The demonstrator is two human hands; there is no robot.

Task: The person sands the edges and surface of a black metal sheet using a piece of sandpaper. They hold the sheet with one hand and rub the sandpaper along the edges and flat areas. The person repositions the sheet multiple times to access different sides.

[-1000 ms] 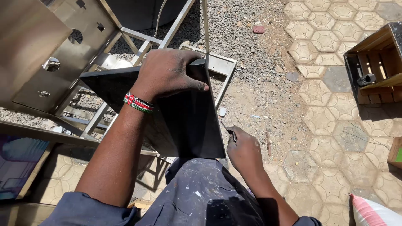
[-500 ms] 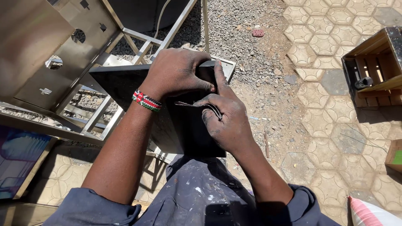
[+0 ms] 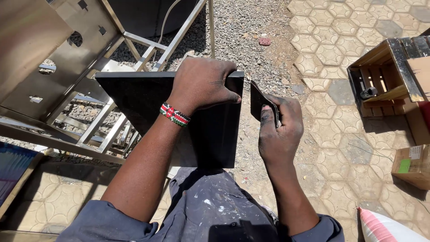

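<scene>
A black panel (image 3: 210,130) stands on edge with its near end against the person's lap, its far end out over a steel frame (image 3: 112,130). The right hand (image 3: 280,134) is off the panel's right edge, just beside it, pinching a small dark folded sheet (image 3: 259,102) between thumb and fingers. Farther out, the left hand (image 3: 201,83) clamps the panel's far right corner, fingers curled over the right edge, a beaded band (image 3: 174,115) on the wrist. Beyond lie gravel (image 3: 251,31) and paving, with a wooden crate (image 3: 385,76) at the right.
</scene>
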